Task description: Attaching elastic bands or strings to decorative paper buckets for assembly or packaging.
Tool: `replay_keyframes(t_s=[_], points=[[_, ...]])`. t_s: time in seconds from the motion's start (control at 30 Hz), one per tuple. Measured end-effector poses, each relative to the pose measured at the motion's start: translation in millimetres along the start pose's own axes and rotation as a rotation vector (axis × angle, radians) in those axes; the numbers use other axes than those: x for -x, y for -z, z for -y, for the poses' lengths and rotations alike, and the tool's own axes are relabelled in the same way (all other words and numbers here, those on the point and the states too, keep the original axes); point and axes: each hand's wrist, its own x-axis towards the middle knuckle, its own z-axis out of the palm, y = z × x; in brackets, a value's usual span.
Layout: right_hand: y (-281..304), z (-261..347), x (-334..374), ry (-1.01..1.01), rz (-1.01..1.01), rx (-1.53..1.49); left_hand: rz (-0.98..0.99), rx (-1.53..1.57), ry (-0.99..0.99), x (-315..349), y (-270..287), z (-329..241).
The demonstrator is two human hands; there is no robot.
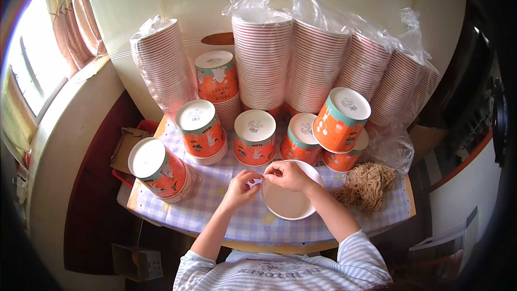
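L hand (240,187) & R hand (287,175) fingertips pinched together.

Single head view, looking steeply down at table (215,210) from close above; fisheye bends edges.

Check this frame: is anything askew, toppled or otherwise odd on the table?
Two things: an orange cup stack at the table's left edge leans sideways, and another cup sits tilted atop the right-hand cups. A loose tangle of tan string lies near the right hand.

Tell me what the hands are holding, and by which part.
Both the left hand and right hand pinch the near rim of an open paper cup lying on the checked tablecloth, fingertips meeting there.
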Motion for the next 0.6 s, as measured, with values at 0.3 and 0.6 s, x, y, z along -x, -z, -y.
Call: replay_keyframes(t_s=[0.3, 0.6], points=[[4.0, 3.6, 2.2, 0.121, 0.019, 0.176, 0.001, 0.023, 0.021, -4.7, -7.8, 4.2], [10.5, 11.1, 6.0, 0.091, 0.015, 0.213, -0.016, 0.196, 0.088, -5.0, -10.4, 1.7]])
